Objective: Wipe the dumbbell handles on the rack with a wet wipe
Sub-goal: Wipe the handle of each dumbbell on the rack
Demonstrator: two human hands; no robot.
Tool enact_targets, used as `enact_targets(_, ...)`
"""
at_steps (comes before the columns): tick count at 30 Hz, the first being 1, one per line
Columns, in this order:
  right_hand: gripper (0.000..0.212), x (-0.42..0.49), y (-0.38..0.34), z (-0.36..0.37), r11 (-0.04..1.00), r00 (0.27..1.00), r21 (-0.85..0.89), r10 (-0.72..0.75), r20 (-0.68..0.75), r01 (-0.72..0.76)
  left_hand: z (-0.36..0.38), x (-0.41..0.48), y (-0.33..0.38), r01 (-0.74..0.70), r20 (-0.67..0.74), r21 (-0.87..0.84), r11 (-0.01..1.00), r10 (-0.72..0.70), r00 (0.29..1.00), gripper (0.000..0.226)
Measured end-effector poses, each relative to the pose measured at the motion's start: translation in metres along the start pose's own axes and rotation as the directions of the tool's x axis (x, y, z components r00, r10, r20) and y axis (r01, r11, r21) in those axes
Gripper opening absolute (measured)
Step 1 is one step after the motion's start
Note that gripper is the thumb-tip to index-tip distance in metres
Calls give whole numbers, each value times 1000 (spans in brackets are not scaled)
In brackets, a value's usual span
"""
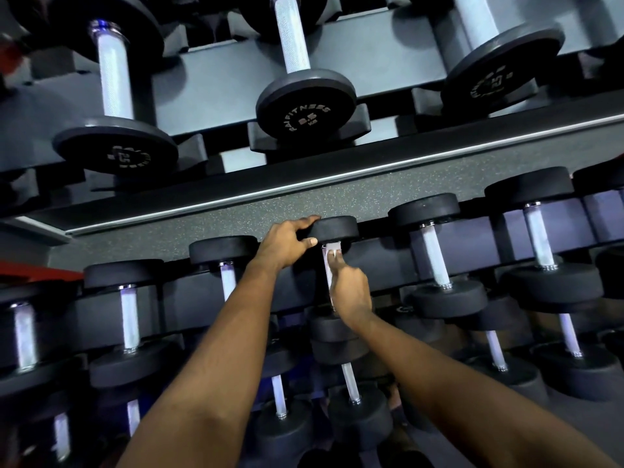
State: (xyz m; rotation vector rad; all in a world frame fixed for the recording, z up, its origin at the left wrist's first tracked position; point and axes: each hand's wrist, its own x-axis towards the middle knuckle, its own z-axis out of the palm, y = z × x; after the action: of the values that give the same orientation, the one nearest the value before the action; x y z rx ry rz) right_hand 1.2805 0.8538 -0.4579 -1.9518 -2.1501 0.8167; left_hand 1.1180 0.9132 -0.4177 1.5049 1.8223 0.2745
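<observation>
Two grips: left [283,244] clasps dumbbell head [337,228]'s rim, right [349,292] clasps wipe [333,254] round handle [327,270]

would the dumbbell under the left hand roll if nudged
Probably not: the dumbbell sits in the rack and the left hand grips its head. It is likely heavy for its size, and its round heads might roll once lifted out.

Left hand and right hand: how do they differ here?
The left hand grips the far black head; the right hand curls round the metal handle. The right hand presses a white wipe there; the left hand holds none. Both are on the same dumbbell.
</observation>
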Motion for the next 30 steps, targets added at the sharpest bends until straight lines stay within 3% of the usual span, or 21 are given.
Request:
enact_targets(3,56,-2,4,2,996,999,91,1,-44,3,0,0,0,5,4,1,1000,-5,1000,58)
enact_targets(7,55,-34,1,6,992,996,-123,10,93,2,0,1,0,-7,1,8,1000,7,1000,59)
enact_targets(11,60,-29,-5,8,984,995,-180,32,94,-15,1,1,0,11,7,7,1000,-11,1000,59)
enact_targets(13,58,-14,-4,11,996,998,-63,57,15,-56,1,1,0,10,2,3,1000,-10,1000,59)
enact_targets(15,48,-3,-3,9,977,988,172,137,-68,-124,2,1,0,11,-1,2,1000,-11,1000,59)
enact_targets(18,32,10,-4,1,801,945,538,326,-25,-262,2,1,0,25,-5,9,1000,-25,1000,58)
enact_targets(21,15,31,-3,-5,615,897,678,413,160,-404,3,1,0,45,2,-14,999,-45,999,58)
enact_targets(24,34,62,26,32,436,882,775,336,331,-457,3,1,1,45,9,-12,999,-44,999,59)
enact_targets(26,36,64,28,31,461,876,750,331,351,-475,2,0,1,40,13,0,999,-40,999,59)
enact_targets(29,14,38,4,-15,666,881,578,381,281,-472,1,0,1,31,0,1,1000,-32,1000,59)
enact_targets(30,15,35,3,-18,687,884,557,391,257,-466,1,0,1,28,-1,4,1000,-28,1000,59)
